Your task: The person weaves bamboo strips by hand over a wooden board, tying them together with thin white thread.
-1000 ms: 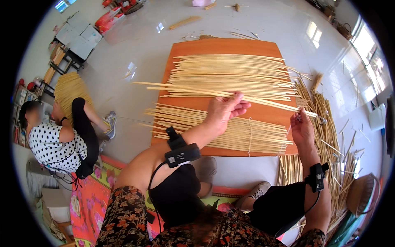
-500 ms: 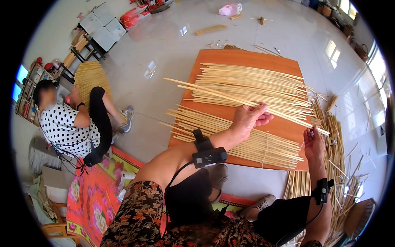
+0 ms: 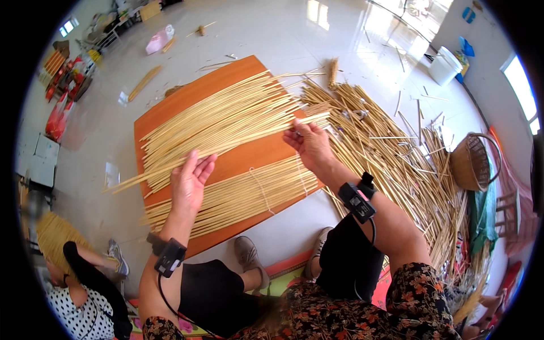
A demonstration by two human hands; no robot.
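Observation:
A couple of long pale reed stalks (image 3: 249, 136) slant across the board, held between my two hands. My left hand (image 3: 190, 180) is closed loosely around them toward their left end, with some fingers partly extended. Near their right end, my right hand (image 3: 311, 146) grips them between thumb and fingers. Just beyond lies a wide row of similar stalks (image 3: 218, 110) on the orange-brown board (image 3: 164, 107). A second row of stalks (image 3: 232, 195) lies nearer me, with thin pale strings (image 3: 262, 190) across it.
A big loose heap of stalks (image 3: 385, 158) covers the floor at the right, beside a wicker basket (image 3: 469, 164) and a white bucket (image 3: 445, 67). Another person (image 3: 85, 300) in a dotted top sits at the lower left by a stalk mat (image 3: 56, 232).
My view has swung to the right, bringing the stalk heap and basket into fuller sight. Both hands still hold the stalks, which now slope up toward the right.

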